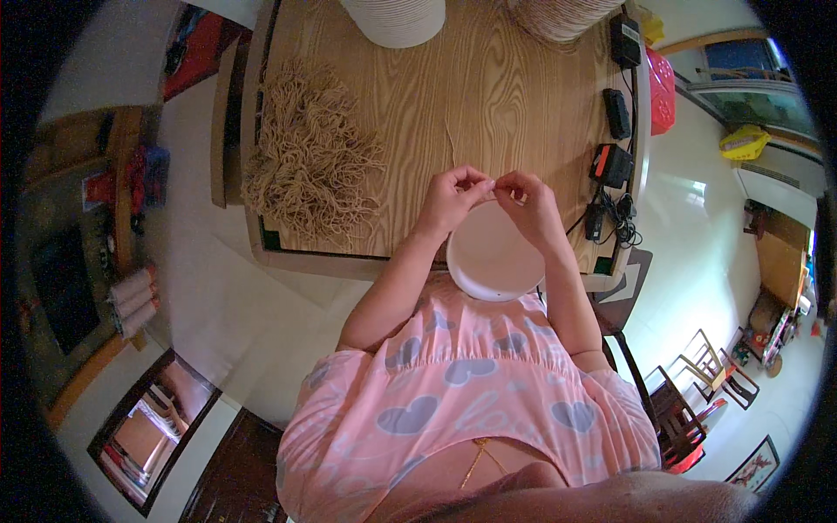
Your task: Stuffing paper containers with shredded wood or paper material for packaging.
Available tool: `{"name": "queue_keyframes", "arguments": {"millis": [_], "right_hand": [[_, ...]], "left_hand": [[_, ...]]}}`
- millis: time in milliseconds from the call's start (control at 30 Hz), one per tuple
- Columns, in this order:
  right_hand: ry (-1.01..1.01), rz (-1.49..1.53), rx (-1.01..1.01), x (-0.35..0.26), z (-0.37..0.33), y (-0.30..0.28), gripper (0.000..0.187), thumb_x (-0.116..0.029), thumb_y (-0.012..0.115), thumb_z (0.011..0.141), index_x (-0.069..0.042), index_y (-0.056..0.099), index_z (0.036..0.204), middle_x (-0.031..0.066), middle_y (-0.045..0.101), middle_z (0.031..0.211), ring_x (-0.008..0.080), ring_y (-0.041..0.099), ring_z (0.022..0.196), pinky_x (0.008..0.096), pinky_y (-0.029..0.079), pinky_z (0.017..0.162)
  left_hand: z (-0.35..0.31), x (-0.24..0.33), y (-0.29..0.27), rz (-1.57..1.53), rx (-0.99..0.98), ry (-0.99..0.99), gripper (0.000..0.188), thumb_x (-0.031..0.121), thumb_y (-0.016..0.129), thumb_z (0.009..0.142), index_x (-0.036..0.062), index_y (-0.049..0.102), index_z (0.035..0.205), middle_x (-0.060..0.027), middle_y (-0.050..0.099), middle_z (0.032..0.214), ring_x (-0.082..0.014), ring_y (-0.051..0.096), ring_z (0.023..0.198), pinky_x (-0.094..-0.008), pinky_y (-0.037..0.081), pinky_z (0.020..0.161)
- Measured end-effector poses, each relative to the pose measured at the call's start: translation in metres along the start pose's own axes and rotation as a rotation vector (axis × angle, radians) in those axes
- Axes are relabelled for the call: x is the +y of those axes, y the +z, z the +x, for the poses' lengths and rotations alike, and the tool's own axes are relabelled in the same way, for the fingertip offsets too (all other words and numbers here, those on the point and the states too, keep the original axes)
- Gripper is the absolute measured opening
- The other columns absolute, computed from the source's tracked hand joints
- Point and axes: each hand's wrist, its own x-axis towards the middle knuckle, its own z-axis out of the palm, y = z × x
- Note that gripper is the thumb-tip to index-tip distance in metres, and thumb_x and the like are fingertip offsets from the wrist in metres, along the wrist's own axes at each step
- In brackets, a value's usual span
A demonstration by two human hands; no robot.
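Observation:
A white round tub (497,248) rests at the table's near edge against my body, its open mouth facing up and small holes near its rim. Over its far rim my left hand (458,196) and my right hand (527,205) meet with fingertips pinched together. A thin tan cord (451,144) runs across the wood to my left fingers, which are closed on it. What my right fingertips pinch is too small to make out. Left of my hands lies a large tangled heap of tan cords (314,157).
At the table's (418,96) far side stand a stack of white tubs (397,19) and a stack of tan ribbed pieces (567,16). Along the right edge lie black adapters (617,113), an orange-and-black battery (611,164) and coiled cables (621,218). Wooden chairs (702,362) stand farther right.

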Motion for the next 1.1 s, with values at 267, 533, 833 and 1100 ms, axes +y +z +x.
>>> {"name": "queue_keyframes", "arguments": {"millis": [267,533,833,1100], "right_hand": [[0.113,0.047,-0.070,0.000,-0.002,-0.006,0.011,-0.006,0.061,0.077,0.001,0.059,0.085,0.0047,0.059,0.073,0.0110,0.052,0.068,0.0255,0.043,0.064],[0.084,0.116,-0.048,0.014,-0.002,-0.006,0.010,-0.007,0.060,0.081,0.002,0.059,0.086,0.0015,0.058,0.072,0.0075,0.051,0.069,0.0228,0.041,0.063],[0.061,0.153,-0.065,0.019,0.001,-0.006,0.012,-0.011,0.061,0.082,0.001,0.061,0.084,0.0075,0.061,0.071,0.0107,0.052,0.065,0.0276,0.044,0.060],[0.044,0.071,-0.051,0.013,0.001,-0.008,0.012,-0.011,0.061,0.080,0.000,0.059,0.083,0.0081,0.060,0.070,0.0129,0.051,0.063,0.0287,0.044,0.060]], "left_hand": [[-0.002,-0.001,-0.001,0.010,-0.021,-0.023,0.009,0.010,0.066,0.079,0.0025,0.065,0.085,0.0004,0.061,0.072,-0.0052,0.053,0.065,-0.0220,0.044,0.058],[-0.008,0.019,0.011,0.328,-0.101,0.222,0.026,0.004,0.062,0.075,0.0061,0.064,0.101,-0.0078,0.063,0.079,-0.0146,0.057,0.067,-0.0268,0.047,0.063],[-0.007,0.031,0.007,0.664,-0.070,0.232,0.020,0.013,0.064,0.075,0.0064,0.064,0.094,-0.0128,0.061,0.076,-0.0268,0.061,0.068,-0.0359,0.049,0.062],[-0.007,0.032,0.007,0.619,-0.053,0.215,0.012,0.009,0.064,0.075,0.0029,0.063,0.085,-0.0107,0.064,0.076,-0.0187,0.062,0.067,-0.0292,0.048,0.062]]}}
